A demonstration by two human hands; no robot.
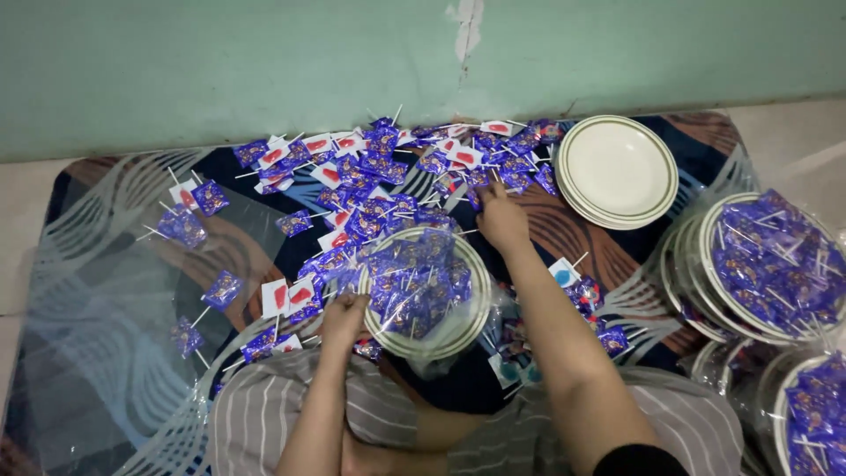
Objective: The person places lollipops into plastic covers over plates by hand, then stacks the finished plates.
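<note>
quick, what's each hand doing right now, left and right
Left hand: closed on the rim of the plate of lollipops.
Right hand: fingers down in the loose lollipops; grip cannot be told.

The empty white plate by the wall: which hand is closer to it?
Right. The right hand reaches into the loose lollipops just left of the empty plate; the left hand grips the filled plate's far-left rim.

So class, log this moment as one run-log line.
left hand: on rim of filled plate | right hand: reaching into loose lollipops | empty plate: upper right
</note>
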